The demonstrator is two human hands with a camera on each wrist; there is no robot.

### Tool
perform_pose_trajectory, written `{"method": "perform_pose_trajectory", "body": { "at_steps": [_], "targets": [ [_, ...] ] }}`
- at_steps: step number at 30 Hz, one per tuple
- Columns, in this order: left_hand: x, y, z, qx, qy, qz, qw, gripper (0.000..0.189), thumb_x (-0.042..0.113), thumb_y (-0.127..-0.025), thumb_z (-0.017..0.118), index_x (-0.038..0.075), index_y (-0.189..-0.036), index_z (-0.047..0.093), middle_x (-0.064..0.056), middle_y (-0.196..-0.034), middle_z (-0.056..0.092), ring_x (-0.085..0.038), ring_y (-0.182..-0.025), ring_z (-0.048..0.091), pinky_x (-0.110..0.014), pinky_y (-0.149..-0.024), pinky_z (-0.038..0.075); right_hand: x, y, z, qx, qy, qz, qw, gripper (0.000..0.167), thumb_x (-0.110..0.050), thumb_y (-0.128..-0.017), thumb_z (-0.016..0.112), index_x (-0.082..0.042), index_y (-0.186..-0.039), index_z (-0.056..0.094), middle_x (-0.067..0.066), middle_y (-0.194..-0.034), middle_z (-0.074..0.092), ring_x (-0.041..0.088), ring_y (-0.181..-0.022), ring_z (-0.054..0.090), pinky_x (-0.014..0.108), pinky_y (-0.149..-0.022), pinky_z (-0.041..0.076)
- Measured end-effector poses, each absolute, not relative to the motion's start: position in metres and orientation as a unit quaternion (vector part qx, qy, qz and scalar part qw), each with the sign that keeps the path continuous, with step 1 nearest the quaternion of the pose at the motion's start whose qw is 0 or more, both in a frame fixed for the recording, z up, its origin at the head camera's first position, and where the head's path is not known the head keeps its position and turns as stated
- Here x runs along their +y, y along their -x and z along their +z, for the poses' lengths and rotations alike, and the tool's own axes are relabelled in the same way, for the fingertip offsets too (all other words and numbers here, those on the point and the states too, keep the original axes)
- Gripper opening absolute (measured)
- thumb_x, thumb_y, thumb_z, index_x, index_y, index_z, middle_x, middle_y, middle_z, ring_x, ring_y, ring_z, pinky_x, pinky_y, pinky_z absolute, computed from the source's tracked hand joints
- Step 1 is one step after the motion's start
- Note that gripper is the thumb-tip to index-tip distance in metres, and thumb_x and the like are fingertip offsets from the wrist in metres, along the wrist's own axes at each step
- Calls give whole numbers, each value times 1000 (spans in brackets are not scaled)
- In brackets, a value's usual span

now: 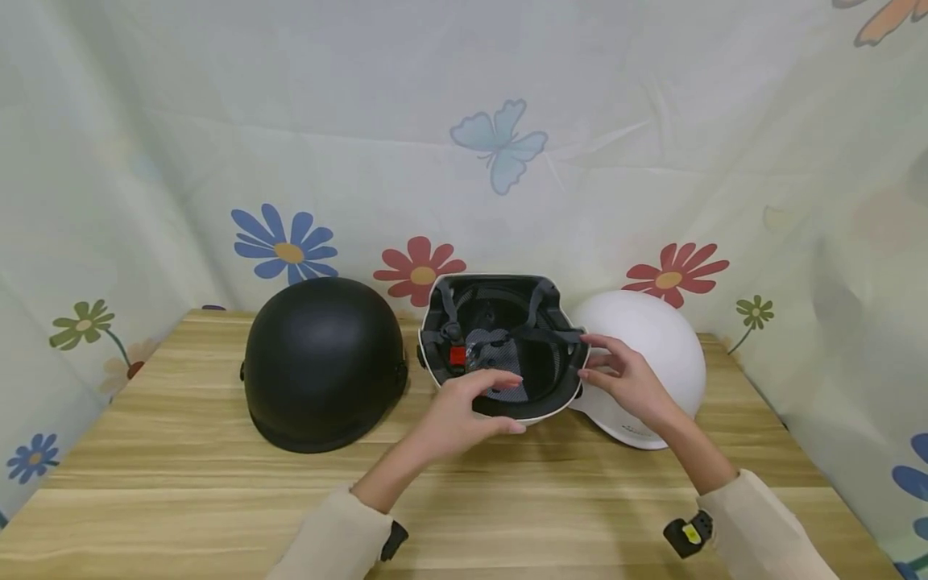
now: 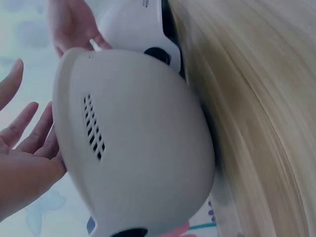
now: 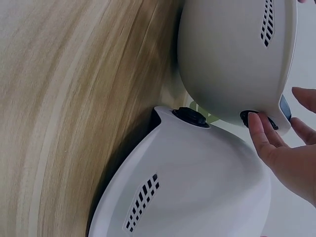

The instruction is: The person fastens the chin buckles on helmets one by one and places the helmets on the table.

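Note:
An upturned cream helmet (image 1: 500, 322) rests in the middle of the table, its black padded inside and dark straps showing; a red buckle piece (image 1: 457, 356) lies at its left inner side. My right hand (image 1: 634, 383) pinches the helmet's right rim, with fingertips at a black round knob (image 3: 251, 117) in the right wrist view. At the near rim is my left hand (image 1: 464, 419), fingers extended over the opening and thumb spread apart. The left wrist view shows the cream shell (image 2: 143, 133) with its slotted vents, and the left fingers (image 2: 37, 136) beside the rim.
A black helmet (image 1: 324, 362) sits dome up on the left. On the right, a white helmet (image 1: 660, 346) stands dome up, close against the cream one. All are on a wooden table (image 1: 217, 491) backed by a flowered curtain (image 1: 580, 209).

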State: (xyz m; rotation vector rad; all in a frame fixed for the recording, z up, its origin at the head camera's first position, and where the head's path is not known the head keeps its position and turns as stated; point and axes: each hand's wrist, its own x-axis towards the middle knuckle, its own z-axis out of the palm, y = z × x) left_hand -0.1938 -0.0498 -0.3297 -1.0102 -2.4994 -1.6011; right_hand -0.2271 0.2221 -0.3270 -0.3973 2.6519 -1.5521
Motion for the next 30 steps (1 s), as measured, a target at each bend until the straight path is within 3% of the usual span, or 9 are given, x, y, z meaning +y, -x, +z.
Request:
{"method": "perform_pose_trajectory", "body": {
  "at_steps": [7,16,30],
  "targets": [
    [-39,194,-338,-823,314,-473,-15,51,26,-72,78,11,-117,60,0,-115,59,-15,-106,54,-31,-92,42,222,224,-325,850,134,-509,23,51,-3,-87,61,1,-133,40,24,-120,51,30,-101,54,20,-78,47],
    [-39,193,-353,-852,308,-423,31,46,23,-70,80,8,-110,63,-3,-109,62,-17,-102,55,-34,-90,42,220,224,-324,848,144,-510,32,50,-3,-87,60,0,-132,41,22,-110,56,29,-101,56,20,-79,47],
    [-41,195,-359,-866,294,-402,40,36,10,-72,77,7,-106,66,-2,-103,63,-17,-96,55,-36,-85,42,220,223,-322,845,154,-510,37,50,-4,-87,61,0,-133,41,22,-120,49,32,-102,55,21,-79,47]
  ]
}}
